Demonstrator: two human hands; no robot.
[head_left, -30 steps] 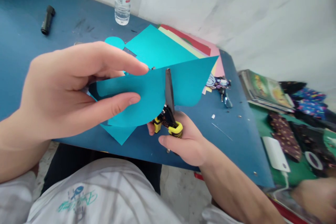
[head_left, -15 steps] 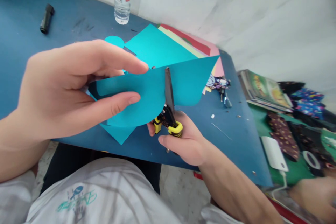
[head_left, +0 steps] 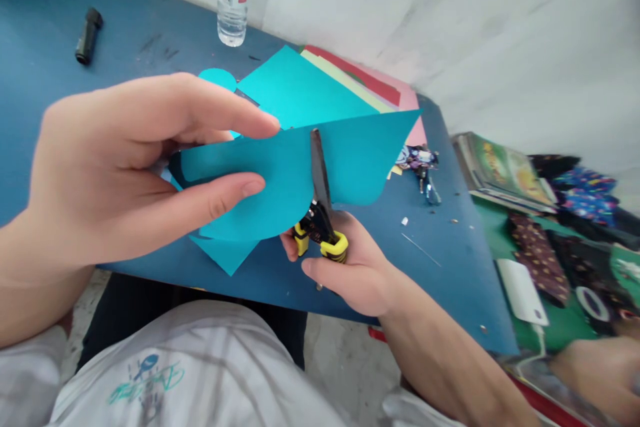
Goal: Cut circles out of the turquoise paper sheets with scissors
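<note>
A curled sheet of turquoise paper [head_left: 250,197] is held up above the blue table. My left hand [head_left: 125,167] grips its left part, thumb on the near face and forefinger along the top edge. My right hand [head_left: 350,267] is closed round the yellow-and-black handles of a pair of scissors [head_left: 321,177]. One dark blade lies upright across the front of the paper, its tip near the upper edge; the other blade is hidden behind the sheet. To the right of the blade hangs a paper flap [head_left: 373,153] with a rounded lower corner.
Behind lie more turquoise paper [head_left: 305,83] and red [head_left: 370,77], yellow and pink sheets. A water bottle [head_left: 233,0] and black cylinder [head_left: 89,37] stand or lie farther back. At right are books [head_left: 505,173], a white power bank [head_left: 521,292] and another person's blurred hand [head_left: 600,373].
The scissors' blade has tilted slightly left, and the flap's right tip has shifted a little to the right. My left hand has moved slightly left; both holds are the same.
</note>
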